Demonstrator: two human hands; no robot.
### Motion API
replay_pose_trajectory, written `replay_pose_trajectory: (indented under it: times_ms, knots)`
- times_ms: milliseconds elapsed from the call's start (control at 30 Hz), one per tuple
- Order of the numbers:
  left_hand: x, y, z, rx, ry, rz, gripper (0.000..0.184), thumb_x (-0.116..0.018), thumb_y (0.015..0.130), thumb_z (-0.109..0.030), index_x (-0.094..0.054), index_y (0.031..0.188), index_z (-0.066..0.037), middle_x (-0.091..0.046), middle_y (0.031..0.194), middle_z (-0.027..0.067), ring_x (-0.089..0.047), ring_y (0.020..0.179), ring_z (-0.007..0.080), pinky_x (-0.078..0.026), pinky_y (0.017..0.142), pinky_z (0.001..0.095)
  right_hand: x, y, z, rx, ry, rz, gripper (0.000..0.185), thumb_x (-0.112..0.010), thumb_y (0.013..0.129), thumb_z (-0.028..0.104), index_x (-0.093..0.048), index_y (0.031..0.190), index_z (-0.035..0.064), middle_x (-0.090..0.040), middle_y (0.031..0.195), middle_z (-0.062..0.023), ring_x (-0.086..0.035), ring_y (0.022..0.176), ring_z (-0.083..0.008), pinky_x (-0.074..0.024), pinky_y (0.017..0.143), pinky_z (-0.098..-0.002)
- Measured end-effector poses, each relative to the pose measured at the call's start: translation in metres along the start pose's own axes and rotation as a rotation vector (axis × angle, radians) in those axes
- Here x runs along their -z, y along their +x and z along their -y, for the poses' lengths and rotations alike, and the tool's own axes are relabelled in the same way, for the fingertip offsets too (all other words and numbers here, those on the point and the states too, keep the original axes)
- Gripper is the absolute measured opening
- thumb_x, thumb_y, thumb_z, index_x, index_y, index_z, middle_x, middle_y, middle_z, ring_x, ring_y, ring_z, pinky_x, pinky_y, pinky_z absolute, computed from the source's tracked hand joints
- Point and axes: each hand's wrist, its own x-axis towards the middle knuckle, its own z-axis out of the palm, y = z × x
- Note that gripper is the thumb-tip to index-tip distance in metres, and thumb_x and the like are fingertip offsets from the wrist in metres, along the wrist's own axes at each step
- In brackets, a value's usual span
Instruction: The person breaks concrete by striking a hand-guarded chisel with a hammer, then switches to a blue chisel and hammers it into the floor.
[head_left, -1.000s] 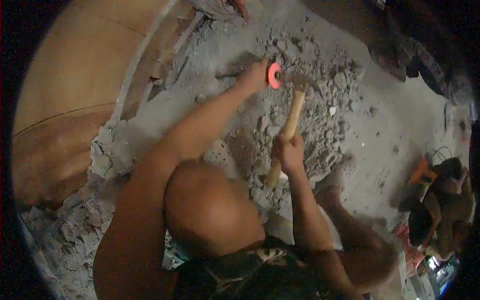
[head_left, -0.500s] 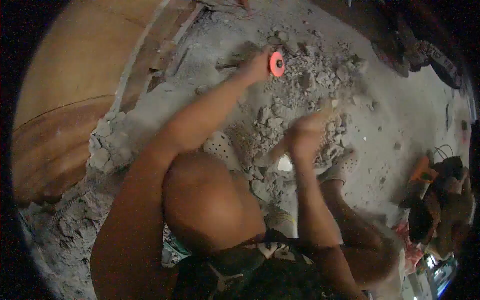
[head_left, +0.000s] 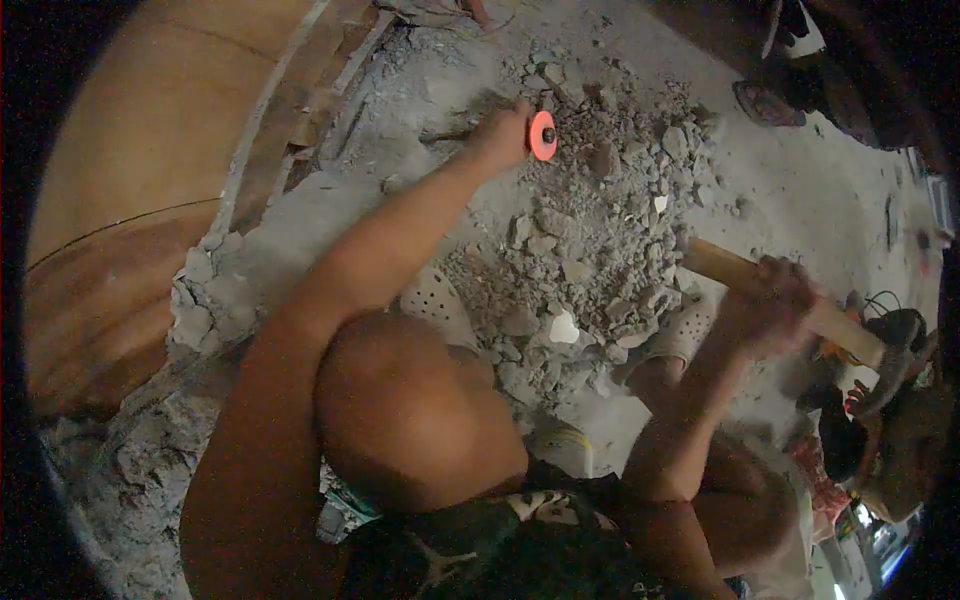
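My left hand (head_left: 500, 138) is wrapped round a chisel with a round orange-red guard (head_left: 541, 136); the dark struck end shows in the guard's centre. A thin dark length of the chisel reaches left from the fist toward the grey broken surface, its tip hard to make out. Out to the right, my right hand (head_left: 772, 308) grips the wooden handle (head_left: 722, 264) of a hammer. Its dark head (head_left: 898, 362) is at the far right, well apart from the chisel. Broken rubble (head_left: 600, 230) lies between the hands.
Two pale perforated clogs (head_left: 437, 305) are on my feet beside the rubble. A curved brown wooden panel (head_left: 140, 140) stands at left. At upper right is another person's foot (head_left: 768, 103). Dark items and an orange object are behind the hammer at right.
My right hand has swung the hammer rightward, away from the rubble and chisel. My left hand keeps its grip on the chisel, nearly in place.
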Motion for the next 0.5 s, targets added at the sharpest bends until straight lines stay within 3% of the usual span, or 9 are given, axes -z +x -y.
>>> replay_pose_trajectory:
  times_ms: [33, 100, 167, 267, 333, 400, 433, 467, 500]
  knots:
    - [0.002, -0.001, 0.0, -0.011, 0.028, 0.009, 0.05, -0.071, 0.077, -0.018, -0.042, 0.112, 0.002, -0.064, 0.089, 0.0254, -0.063, 0.088, 0.0413, -0.05, 0.072, 0.0502, -0.009, -0.01, -0.016, 0.163, -0.209, -0.07, 0.028, -0.057, 0.088, 0.033, -0.056, 0.097, 0.0067, -0.061, 0.082, -0.007, -0.058, 0.067, -0.0186, -0.0489, 0.064, -0.0328]
    - [0.002, -0.003, 0.0, 0.01, -0.032, 0.023, 0.049, -0.071, 0.078, -0.018, -0.042, 0.111, 0.003, -0.064, 0.09, 0.0257, -0.063, 0.088, 0.0415, -0.05, 0.073, 0.0501, 0.045, -0.099, -0.132, -0.155, -1.017, 0.125, 0.017, -0.058, 0.087, 0.022, -0.057, 0.095, 0.0063, -0.059, 0.073, -0.0031, -0.056, 0.059, -0.0167, -0.0466, 0.052, -0.0319]
    - [0.018, -0.01, -0.018, -0.004, -0.022, 0.095, 0.049, -0.071, 0.079, -0.02, -0.041, 0.11, 0.003, -0.064, 0.091, 0.0264, -0.063, 0.088, 0.0422, -0.051, 0.073, 0.0499, -0.026, -0.13, -0.127, -1.081, -0.416, 0.137, 0.017, -0.057, 0.087, 0.015, -0.051, 0.098, 0.0034, -0.053, 0.071, -0.0055, -0.053, 0.057, -0.018, -0.0474, 0.051, -0.0367]
    - [0.025, -0.015, -0.026, 0.067, 0.08, 0.097, 0.051, -0.072, 0.078, -0.022, -0.04, 0.109, 0.003, -0.064, 0.089, 0.0266, -0.064, 0.087, 0.0426, -0.051, 0.072, 0.0496, -0.003, -0.11, -0.099, -0.903, -0.547, 0.216, 0.018, -0.059, 0.086, 0.016, -0.051, 0.096, 0.0039, -0.051, 0.064, -0.0015, -0.048, 0.049, -0.014, -0.043, 0.044, -0.0327]
    - [0.034, -0.016, -0.03, 0.026, 0.07, 0.087, 0.052, -0.072, 0.078, -0.023, -0.039, 0.109, 0.004, -0.064, 0.086, 0.0267, -0.064, 0.083, 0.0434, -0.052, 0.07, 0.0503, 0.0, -0.075, -0.08, -0.828, -0.599, 0.09, 0.015, -0.059, 0.086, 0.017, -0.052, 0.092, 0.0055, -0.052, 0.066, 0.0003, -0.048, 0.05, -0.0113, -0.0409, 0.044, -0.028]
    - [0.033, -0.012, -0.031, 0.039, 0.028, 0.08, 0.051, -0.072, 0.077, -0.022, -0.04, 0.108, 0.003, -0.064, 0.083, 0.0262, -0.064, 0.079, 0.0442, -0.052, 0.069, 0.051, -0.007, -0.033, -0.038, -0.624, -0.538, -0.053, 0.014, -0.05, 0.086, 0.02, -0.057, 0.082, 0.0087, -0.052, 0.067, 0.0012, -0.049, 0.054, -0.0117, -0.0413, 0.048, -0.0264]
    - [0.028, -0.012, -0.028, 0.012, 0.038, 0.034, 0.048, -0.07, 0.078, -0.019, -0.04, 0.107, 0.003, -0.064, 0.082, 0.0272, -0.065, 0.078, 0.0445, -0.052, 0.07, 0.0521, -0.012, -0.016, -0.014, -0.464, -0.855, -0.091, 0.016, -0.048, 0.086, 0.021, -0.057, 0.082, 0.0078, -0.052, 0.07, -0.0005, -0.051, 0.057, -0.0139, -0.0415, 0.05, -0.0279]
    - [0.02, -0.008, -0.02, 0.019, 0.039, 0.038, 0.048, -0.07, 0.078, -0.019, -0.04, 0.107, 0.003, -0.064, 0.082, 0.0272, -0.065, 0.078, 0.0445, -0.052, 0.07, 0.0521, -0.001, -0.002, 0.001, -0.222, -0.744, -0.154, 0.019, -0.048, 0.086, 0.022, -0.058, 0.084, 0.006, -0.056, 0.075, -0.0043, -0.052, 0.062, -0.0152, -0.0425, 0.054, -0.0282]
    - [0.008, -0.003, -0.007, -0.002, 0.025, 0.019, 0.046, -0.069, 0.078, -0.018, -0.04, 0.107, 0.003, -0.064, 0.082, 0.0276, -0.065, 0.078, 0.0448, -0.051, 0.07, 0.0524, 0.015, 0.017, 0.02, -0.156, -0.488, -0.188, 0.02, -0.049, 0.085, 0.022, -0.059, 0.085, 0.0049, -0.057, 0.078, -0.0063, -0.054, 0.064, -0.0163, -0.0436, 0.056, -0.0283]
